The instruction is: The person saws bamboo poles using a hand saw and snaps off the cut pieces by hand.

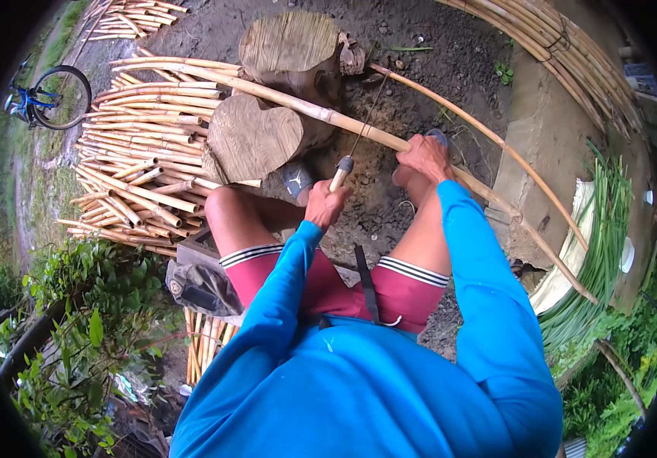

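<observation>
A long bamboo pole (305, 107) runs slantwise across the view, passing over the tree stumps (256, 137). My right hand (428, 156) is wrapped round this pole right of the stumps. In my left hand (327, 204) is the pale handle of a tool (339, 177) with a dark collar. A thin dark blade or wire extends upward from the collar and meets the pole; its exact shape is hard to make out. Another thinner, curved bamboo pole (481, 131) lies beyond my right hand.
Many cut bamboo pieces (141, 153) are piled at the left, near a blue bicycle (57, 99). A bundle of long poles (557, 46) lies at the upper right. Green leaf strips (611, 221) are heaped at the right. A dark cap (202, 288) sits beside my left thigh.
</observation>
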Action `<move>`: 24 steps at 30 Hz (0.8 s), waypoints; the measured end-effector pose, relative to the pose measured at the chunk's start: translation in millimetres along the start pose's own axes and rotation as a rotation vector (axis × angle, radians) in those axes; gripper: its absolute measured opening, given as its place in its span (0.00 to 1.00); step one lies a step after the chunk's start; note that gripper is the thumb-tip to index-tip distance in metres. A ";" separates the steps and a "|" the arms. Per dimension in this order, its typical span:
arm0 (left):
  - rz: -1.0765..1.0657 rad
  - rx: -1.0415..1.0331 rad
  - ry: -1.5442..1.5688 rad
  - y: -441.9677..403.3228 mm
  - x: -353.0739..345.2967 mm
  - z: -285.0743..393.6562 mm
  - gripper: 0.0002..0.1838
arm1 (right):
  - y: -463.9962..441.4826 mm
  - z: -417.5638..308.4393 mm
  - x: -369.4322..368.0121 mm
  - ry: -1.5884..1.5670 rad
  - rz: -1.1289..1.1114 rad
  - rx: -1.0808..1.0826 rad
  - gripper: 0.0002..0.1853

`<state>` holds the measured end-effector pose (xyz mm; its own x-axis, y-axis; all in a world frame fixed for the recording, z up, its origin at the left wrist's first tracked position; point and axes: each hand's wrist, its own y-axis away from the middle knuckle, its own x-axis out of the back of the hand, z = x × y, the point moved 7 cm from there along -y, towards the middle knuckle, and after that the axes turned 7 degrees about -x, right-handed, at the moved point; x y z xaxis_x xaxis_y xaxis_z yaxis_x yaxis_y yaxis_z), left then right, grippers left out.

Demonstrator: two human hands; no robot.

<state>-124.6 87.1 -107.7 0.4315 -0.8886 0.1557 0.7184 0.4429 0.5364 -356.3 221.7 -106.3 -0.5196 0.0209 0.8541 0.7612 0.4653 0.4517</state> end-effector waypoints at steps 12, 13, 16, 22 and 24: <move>-0.028 0.101 0.045 -41.4 -23.3 7.2 0.16 | 5.9 -2.0 5.0 0.022 -0.028 -0.032 0.21; -0.026 0.103 0.039 -42.0 -23.2 6.1 0.16 | 4.8 -1.5 4.2 0.021 -0.038 -0.036 0.21; -0.025 0.095 0.021 -41.4 -23.9 4.4 0.16 | 3.0 -1.2 1.4 0.018 -0.041 -0.052 0.21; -0.019 0.069 0.023 -35.0 -21.9 13.3 0.15 | 6.1 -2.9 2.6 0.000 -0.058 -0.049 0.21; -0.024 0.064 0.028 -35.0 -20.7 15.4 0.14 | 6.0 -3.2 5.0 -0.003 -0.049 -0.048 0.20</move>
<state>-167.0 88.2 -117.0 0.4302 -0.8948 0.1197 0.6927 0.4122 0.5918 -353.1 221.7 -98.4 -0.5584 0.0020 0.8296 0.7524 0.4226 0.5054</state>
